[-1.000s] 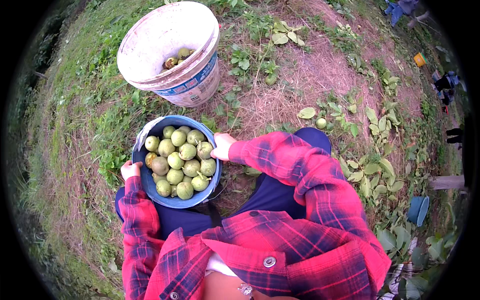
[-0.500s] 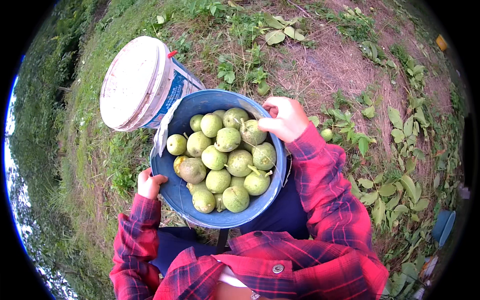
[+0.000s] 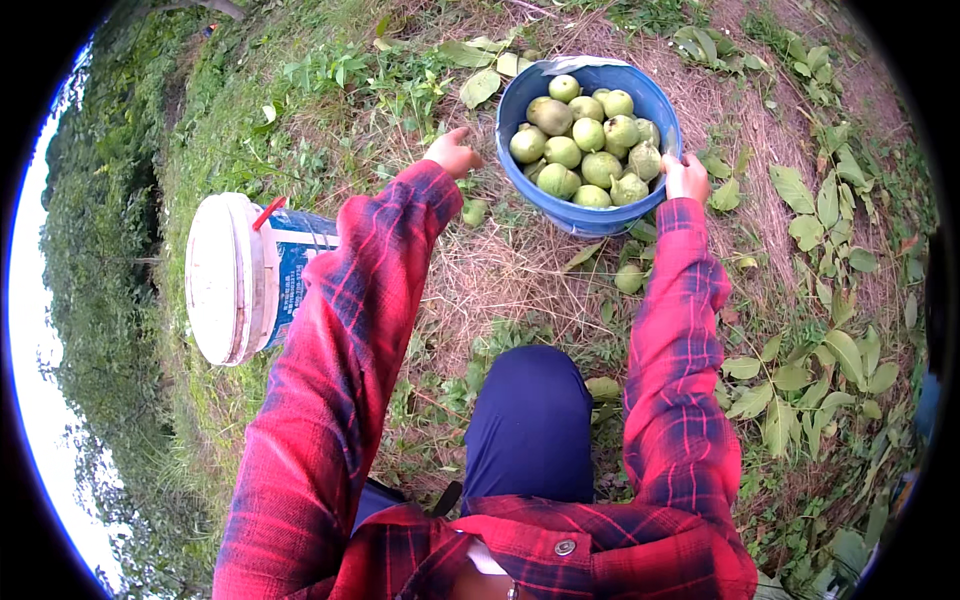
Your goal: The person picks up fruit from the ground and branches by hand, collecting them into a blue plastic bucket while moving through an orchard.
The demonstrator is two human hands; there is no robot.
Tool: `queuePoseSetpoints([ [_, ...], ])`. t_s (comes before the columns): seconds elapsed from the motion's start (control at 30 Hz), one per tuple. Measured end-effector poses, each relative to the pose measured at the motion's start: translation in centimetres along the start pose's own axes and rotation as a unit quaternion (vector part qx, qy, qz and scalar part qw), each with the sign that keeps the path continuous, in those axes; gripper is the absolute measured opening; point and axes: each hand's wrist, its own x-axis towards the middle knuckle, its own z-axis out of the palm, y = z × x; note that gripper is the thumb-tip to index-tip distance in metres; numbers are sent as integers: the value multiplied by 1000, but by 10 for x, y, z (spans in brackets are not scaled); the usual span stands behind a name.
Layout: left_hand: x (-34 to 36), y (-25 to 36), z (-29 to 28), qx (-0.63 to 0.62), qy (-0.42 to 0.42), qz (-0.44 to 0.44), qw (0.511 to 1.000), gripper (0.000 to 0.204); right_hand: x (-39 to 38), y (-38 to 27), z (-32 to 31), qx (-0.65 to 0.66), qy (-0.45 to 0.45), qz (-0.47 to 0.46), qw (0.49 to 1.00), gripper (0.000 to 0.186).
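A blue bucket (image 3: 535, 195) full of round green fruit (image 3: 588, 135) is out in front of me at the upper right, on the weedy ground. My right hand (image 3: 685, 178) grips its right rim. My left hand (image 3: 455, 152) is a short way left of the bucket, off its rim, with fingers apart and nothing in them. Loose green fruit (image 3: 628, 279) lies just below the bucket, and another (image 3: 474, 211) sits near my left wrist. A white bucket (image 3: 215, 280) with a blue label and red handle grip stands left of my left arm, its inside not visible.
Leafy branches (image 3: 845, 365) and dry straw (image 3: 510, 280) cover the ground to the right and middle. My bent knee (image 3: 525, 420) in dark trousers is below centre. Dense bushes (image 3: 95, 310) line the far left. A branch (image 3: 220, 10) shows at the top left.
The blue bucket has moved away from my lap, forward and to the right. My left hand has let go of it. The view has turned, putting the white bucket lower at the left.
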Motion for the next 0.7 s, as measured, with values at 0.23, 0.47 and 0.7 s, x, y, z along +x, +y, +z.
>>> queuePoseSetpoints([
  [0.23,-80,-27,-52,140,-195,-19,970,45,10,8,6,-53,-1,51,997,32],
  [0.47,-114,-11,-126,356,-191,95,910,35,34,26,14,-71,8,57,996,35],
  [0.7,-17,-90,-58,184,-192,45,963,19,-13,-20,-1,219,-75,248,941,41],
])
